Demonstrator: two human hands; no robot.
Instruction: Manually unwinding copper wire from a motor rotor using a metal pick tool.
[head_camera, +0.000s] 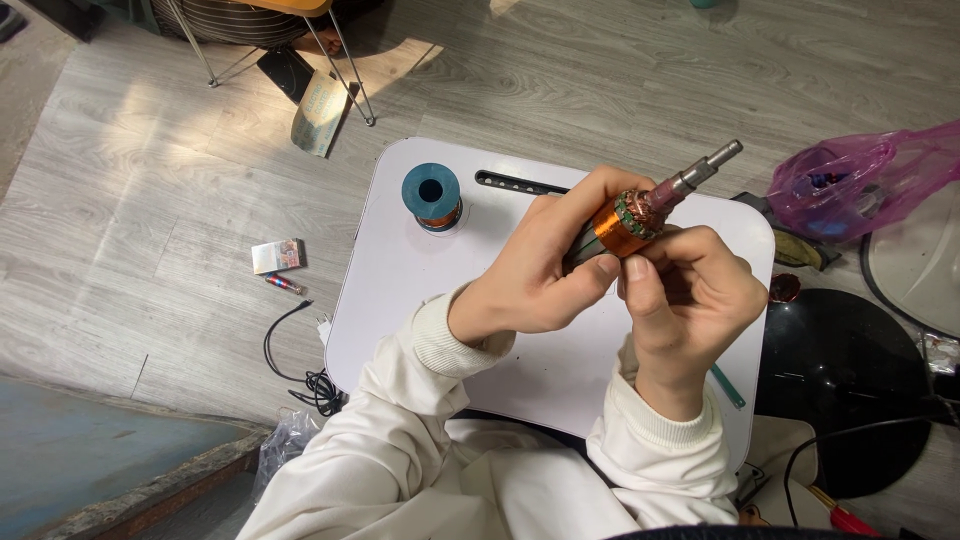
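Over white tray (420, 300), both hands (610, 280) grip armature (640, 215).

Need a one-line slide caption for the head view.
Both hands, left and right, hold a motor armature over a white lap desk.

Floor: grey wood-look planks (600, 70), lit by a sun patch at upper left.
Furniture: a white lap table (400, 300); a wire-legged chair (270, 30) is seen behind.
Lower left: blue slab (70, 450).
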